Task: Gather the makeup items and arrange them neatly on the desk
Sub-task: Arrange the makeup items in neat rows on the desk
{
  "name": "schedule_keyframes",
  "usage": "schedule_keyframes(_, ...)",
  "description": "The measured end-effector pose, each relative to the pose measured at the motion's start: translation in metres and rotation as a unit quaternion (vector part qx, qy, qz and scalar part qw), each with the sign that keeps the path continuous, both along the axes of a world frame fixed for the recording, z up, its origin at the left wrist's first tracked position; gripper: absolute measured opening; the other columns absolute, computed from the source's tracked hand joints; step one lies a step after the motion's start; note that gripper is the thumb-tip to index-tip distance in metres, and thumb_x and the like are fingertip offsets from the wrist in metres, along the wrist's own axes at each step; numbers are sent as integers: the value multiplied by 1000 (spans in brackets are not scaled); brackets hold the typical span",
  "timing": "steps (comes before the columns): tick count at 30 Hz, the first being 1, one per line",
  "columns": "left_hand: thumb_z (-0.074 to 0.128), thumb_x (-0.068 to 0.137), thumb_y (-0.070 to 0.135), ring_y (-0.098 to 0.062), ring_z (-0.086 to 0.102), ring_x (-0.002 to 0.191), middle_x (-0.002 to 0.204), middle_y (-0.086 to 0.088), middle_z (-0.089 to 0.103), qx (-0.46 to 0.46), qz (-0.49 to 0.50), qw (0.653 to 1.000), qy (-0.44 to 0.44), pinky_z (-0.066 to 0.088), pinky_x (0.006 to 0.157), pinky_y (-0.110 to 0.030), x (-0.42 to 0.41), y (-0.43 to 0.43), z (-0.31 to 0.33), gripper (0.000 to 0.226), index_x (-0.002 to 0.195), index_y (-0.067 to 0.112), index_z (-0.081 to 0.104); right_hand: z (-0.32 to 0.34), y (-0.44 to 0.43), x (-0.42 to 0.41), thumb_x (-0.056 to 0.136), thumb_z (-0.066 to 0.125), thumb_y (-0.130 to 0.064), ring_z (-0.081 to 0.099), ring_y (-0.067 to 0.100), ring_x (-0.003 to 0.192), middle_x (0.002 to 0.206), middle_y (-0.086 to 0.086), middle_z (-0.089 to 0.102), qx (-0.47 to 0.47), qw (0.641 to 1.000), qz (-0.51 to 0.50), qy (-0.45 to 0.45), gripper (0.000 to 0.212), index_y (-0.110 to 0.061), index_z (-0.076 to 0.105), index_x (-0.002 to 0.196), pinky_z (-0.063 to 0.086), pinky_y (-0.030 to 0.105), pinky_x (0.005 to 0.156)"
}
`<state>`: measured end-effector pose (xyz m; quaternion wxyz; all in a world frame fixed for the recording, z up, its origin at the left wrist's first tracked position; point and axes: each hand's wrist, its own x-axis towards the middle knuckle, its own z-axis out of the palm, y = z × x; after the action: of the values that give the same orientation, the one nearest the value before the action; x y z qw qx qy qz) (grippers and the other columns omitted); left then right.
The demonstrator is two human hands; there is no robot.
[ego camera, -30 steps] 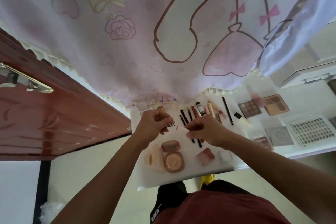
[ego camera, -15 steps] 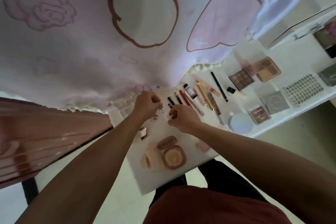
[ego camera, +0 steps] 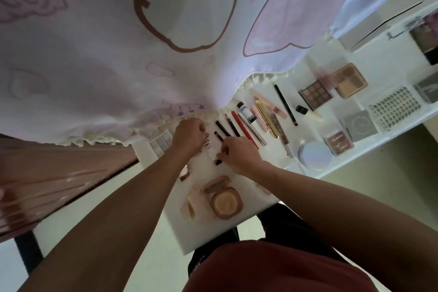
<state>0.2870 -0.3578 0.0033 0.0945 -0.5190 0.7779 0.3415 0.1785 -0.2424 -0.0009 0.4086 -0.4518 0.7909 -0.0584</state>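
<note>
My left hand is closed at the back of the white desk, pinching a small item whose silvery tip barely shows. My right hand is just right of it, with fingers pinched on a small dark piece. The two hands nearly touch. A row of dark and red pencils lies side by side behind the right hand. Pink and gold tubes continue the row. An open peach powder compact lies in front of the hands, and a pale eyeshadow palette sits left of my left hand.
A pink cartoon-print cloth hangs over the desk's back edge. To the right lie a brown palette, an orange palette, a round white compact, a grey box and a lash tray. A brown wooden door stands left.
The view has swung and tilted, so the desk now runs up to the right. Both hands have come closer together and lower onto the desk beside the pencil row.
</note>
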Motion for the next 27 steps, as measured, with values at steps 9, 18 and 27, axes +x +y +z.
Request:
schedule_keyframes(9,70,84,15,-15,62,80,85,1,68,-53,119,988,82,43,74,-23,33,29,31,11,94,10,69,5,3,-22,88,61,-33,60,21,72,77,0,63,18,987,97,124,20,-15,62,80,43,27,57)
schedule_keyframes(18,69,85,19,-10,61,76,85,1,70,-83,189,974,96,46,75,-24,65,66,65,8,90,13,71,29,-4,-42,84,68,-19,50,17,48,58,7,57,30,974,-169,-148,25,-8,60,64,37,24,47)
schedule_keyframes(27,65,91,20,-13,61,63,83,-8,72,100,241,938,229,46,53,-17,42,104,119,14,95,7,71,106,22,-68,87,64,-5,55,14,50,77,14,71,23,823,-313,-473,9,-7,63,78,38,20,40)
